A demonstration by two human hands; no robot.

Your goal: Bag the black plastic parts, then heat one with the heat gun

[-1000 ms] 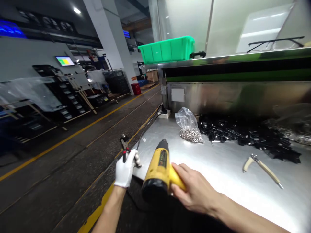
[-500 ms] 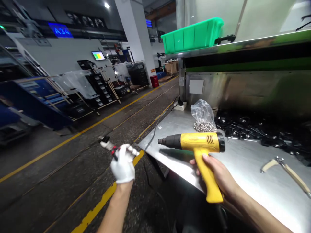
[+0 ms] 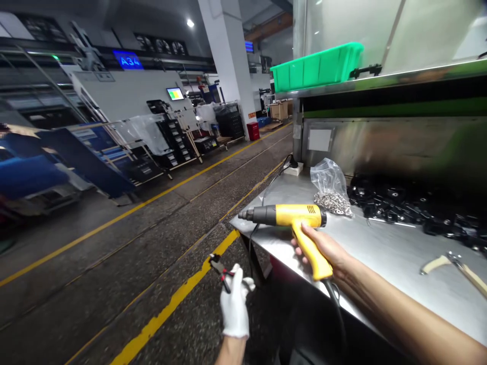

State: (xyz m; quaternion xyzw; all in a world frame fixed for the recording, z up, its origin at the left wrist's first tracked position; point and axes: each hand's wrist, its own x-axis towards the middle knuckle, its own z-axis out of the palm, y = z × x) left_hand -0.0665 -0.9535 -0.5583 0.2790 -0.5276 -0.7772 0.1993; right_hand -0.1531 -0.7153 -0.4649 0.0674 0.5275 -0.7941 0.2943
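My bare right hand [image 3: 323, 251] is closed around the handle of a yellow heat gun [image 3: 294, 215] with a dark nozzle pointing left. The gun is over the left part of the metal table [image 3: 375, 263], and its cord hangs from the handle's base. In a white glove, my left hand [image 3: 235, 304] grips red-and-black handled pliers [image 3: 219, 269] over the floor, left of the table. A small black piece [image 3: 213, 258] sits at the jaws; I cannot make out what it is.
A clear bag of small metal parts [image 3: 331, 195] lies behind the gun, near a power socket [image 3: 293, 169]. Black parts [image 3: 399, 203] are heaped along the table's back. A pale-handled tool [image 3: 454, 261] lies at right. A green bin [image 3: 317, 68] stands on the shelf. Another person [image 3: 30, 167] is far left.
My left hand with the pliers has moved right and down in view. The heat gun has shifted slightly left, still in my right hand. The camera view has swung a little left.
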